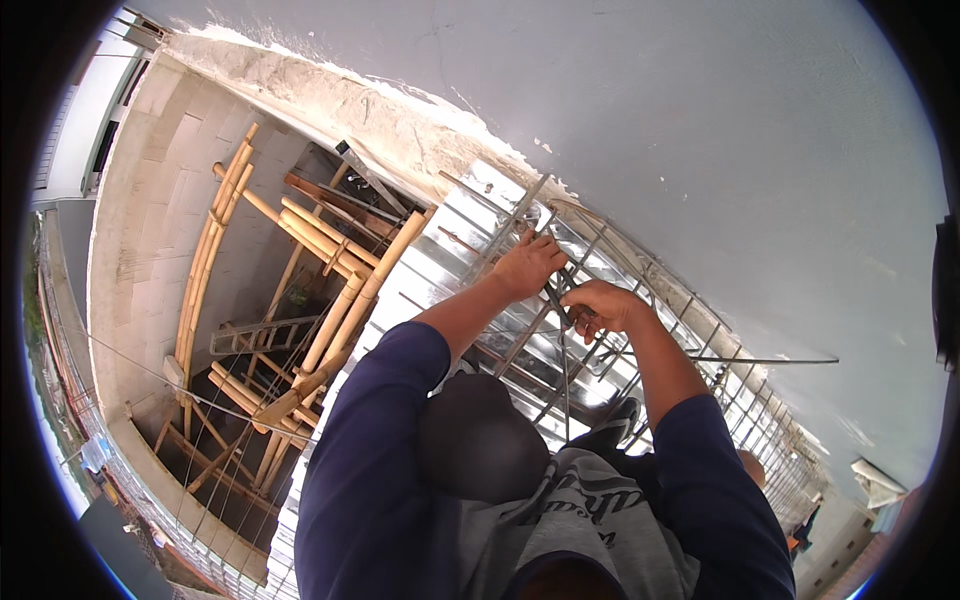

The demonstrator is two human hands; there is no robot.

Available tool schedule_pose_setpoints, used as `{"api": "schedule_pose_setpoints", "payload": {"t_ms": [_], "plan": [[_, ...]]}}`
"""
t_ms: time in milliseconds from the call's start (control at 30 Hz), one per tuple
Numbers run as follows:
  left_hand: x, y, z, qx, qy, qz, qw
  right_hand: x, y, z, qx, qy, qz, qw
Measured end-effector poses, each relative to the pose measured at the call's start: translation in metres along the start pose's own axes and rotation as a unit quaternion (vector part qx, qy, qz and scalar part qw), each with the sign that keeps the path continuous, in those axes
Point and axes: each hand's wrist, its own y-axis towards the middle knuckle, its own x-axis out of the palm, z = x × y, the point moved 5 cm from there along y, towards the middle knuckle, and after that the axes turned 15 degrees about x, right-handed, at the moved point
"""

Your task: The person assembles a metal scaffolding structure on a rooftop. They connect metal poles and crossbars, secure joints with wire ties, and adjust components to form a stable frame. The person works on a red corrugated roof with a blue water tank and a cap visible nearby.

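A grid of steel reinforcing bars (518, 345) lies over a shiny corrugated metal sheet (415, 290) in front of me. My left hand (530, 266) is closed over the bars near the wall, its fingers curled at a crossing. Just right of it and nearer to me, my right hand (603, 306) is closed around a dark pincer-like tool (556, 303). The tool's tip is among the bars below my left fingers. Whatever its jaws touch is too small to make out.
A grey plastered wall (700, 130) rises beyond the bars, with a rough broken edge. To the left, past the sheet's edge, an opening drops down to bamboo scaffolding (345, 320) and a light block wall (170, 210). One long bar (765, 360) sticks out toward the right.
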Motion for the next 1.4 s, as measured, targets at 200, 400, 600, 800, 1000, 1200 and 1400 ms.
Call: {"api": "schedule_pose_setpoints", "payload": {"t_ms": [200,400,600,800,1000,1200,1400], "plan": [[0.01,0.03,-0.016,-0.027,-0.164,-0.145,0.975,0.02,-0.028,-0.039,0.045,-0.351,0.37,0.859],[-0.026,0.007,0.019,0.061,-0.001,-0.047,0.997,0.022,0.004,0.02,0.024,0.25,-0.159,0.955],[0.017,0.012,0.009,0.039,-0.066,-0.384,0.92,0.065,0.0,0.007,-0.11,-0.334,0.4,0.846],[-0.026,0.004,0.001,-0.1,0.03,0.026,0.994,0.044,0.035,0.049,-0.043,0.385,-0.163,0.908],[0.0,-0.028,-0.027,-0.566,-0.457,-0.017,0.686,0.051,0.052,0.065,-0.056,0.451,-0.269,0.849],[0.06,-0.009,0.016,-0.469,-0.733,0.352,0.346,-0.014,-0.003,0.056,-0.189,-0.123,0.182,0.957],[0.076,0.007,0.013,-0.451,-0.731,0.429,0.281,-0.007,-0.05,0.078,-0.07,-0.183,-0.047,0.979]]}}
